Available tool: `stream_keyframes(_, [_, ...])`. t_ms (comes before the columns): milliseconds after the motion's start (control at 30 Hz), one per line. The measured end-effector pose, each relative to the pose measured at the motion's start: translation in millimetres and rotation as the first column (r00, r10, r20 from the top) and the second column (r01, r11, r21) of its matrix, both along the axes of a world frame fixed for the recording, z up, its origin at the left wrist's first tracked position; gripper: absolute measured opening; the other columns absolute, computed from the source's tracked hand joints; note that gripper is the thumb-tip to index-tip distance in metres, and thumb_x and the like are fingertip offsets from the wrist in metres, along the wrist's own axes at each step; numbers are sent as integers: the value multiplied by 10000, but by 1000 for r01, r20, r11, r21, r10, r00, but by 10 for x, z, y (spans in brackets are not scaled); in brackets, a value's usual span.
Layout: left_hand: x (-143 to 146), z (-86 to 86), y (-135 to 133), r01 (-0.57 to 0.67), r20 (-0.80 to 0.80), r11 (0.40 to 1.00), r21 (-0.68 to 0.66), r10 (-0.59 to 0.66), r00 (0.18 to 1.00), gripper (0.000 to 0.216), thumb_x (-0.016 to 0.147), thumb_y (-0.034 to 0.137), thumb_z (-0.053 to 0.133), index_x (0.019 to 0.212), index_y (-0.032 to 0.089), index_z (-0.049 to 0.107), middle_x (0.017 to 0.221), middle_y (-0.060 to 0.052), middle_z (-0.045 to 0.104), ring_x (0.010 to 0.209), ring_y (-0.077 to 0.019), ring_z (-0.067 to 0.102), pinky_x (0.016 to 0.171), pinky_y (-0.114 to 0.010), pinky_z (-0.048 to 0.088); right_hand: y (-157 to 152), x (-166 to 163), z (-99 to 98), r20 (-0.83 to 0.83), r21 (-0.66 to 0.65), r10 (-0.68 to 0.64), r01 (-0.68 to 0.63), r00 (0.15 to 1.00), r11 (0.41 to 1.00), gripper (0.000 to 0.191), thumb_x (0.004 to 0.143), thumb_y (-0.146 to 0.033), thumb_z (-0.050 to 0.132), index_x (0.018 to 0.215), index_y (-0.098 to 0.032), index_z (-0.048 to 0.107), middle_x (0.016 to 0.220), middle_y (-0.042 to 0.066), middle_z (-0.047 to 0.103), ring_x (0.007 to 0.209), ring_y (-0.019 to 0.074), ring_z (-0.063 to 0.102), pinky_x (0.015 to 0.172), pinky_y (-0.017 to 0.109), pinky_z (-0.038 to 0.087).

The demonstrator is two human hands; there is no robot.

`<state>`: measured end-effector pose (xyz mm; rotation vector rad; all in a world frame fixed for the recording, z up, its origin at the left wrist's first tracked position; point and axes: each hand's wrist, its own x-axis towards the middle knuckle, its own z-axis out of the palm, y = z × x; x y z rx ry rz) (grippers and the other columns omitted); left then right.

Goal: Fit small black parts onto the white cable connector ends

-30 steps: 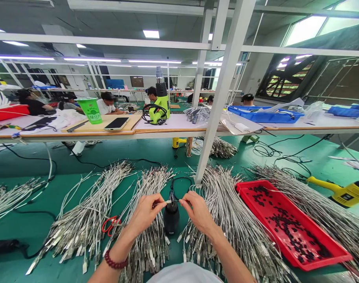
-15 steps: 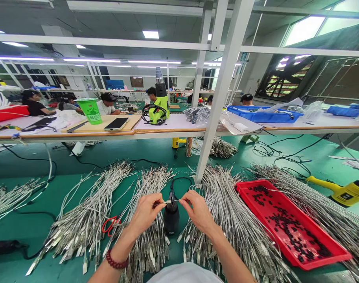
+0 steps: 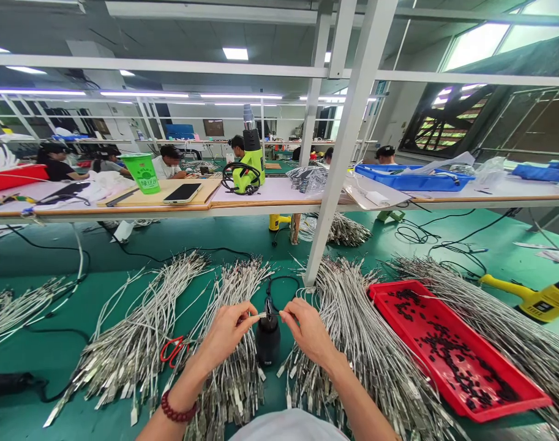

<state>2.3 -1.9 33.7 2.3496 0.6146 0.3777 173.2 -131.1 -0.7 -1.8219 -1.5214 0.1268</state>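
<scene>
Green bench [image 3: 40, 361]: left hand [image 3: 226, 334], right hand [image 3: 309, 331] pinch wire [image 3: 262, 315] (above tool [image 3: 267, 342])

Left hand [image 3: 226, 334] and right hand [image 3: 309, 331] over cable bundles [image 3: 136, 343], tray [image 3: 509, 411] right, scissors [image 3: 171, 349] left, shelf [image 3: 261, 196] behind.

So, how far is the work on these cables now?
Done: hard to tell; no pile is marked finished. In hand: left hand and right hand pinch one cable over the black upright tool. Left: probably much, since big cable piles lie on both sides and the red tray holds many black pieces.
</scene>
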Motion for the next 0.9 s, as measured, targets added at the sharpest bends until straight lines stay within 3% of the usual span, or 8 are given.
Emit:
stream_keyframes(167, [-2, 18, -11, 34, -8, 999, 37, -34, 999, 336, 940, 400, 413, 719, 189, 551, 558, 60, 474, 531, -107, 389, 536, -221, 255, 0, -5, 13, 11, -1, 3, -3, 1000, 1000, 275, 977, -226, 415, 718, -201, 505, 728, 2, 508, 724, 166, 472, 649, 275, 347])
stream_keyframes(600, [20, -25, 7, 34, -79, 991, 133, -24, 997, 395, 957, 386, 360, 649, 179, 496, 553, 60, 429, 533, -103, 362, 539, -233, 219, 3, 5, -11, 40, -5, -14, 14, 999, 1000, 312, 985, -234, 385, 695, -202, 496, 717, 9, 498, 712, 171, 467, 649, 277, 349])
stream_keyframes(900, [25, -35, -5, 16, -5, 995, 103, -16, 1000, 319, 940, 370, 385, 706, 192, 509, 551, 64, 423, 525, -111, 363, 532, -227, 235, 4, 16, -17, 27, 22, -34, 33, 999, 999, 294, 974, -253, 417, 702, -204, 516, 720, 7, 500, 707, 169, 472, 634, 272, 361])
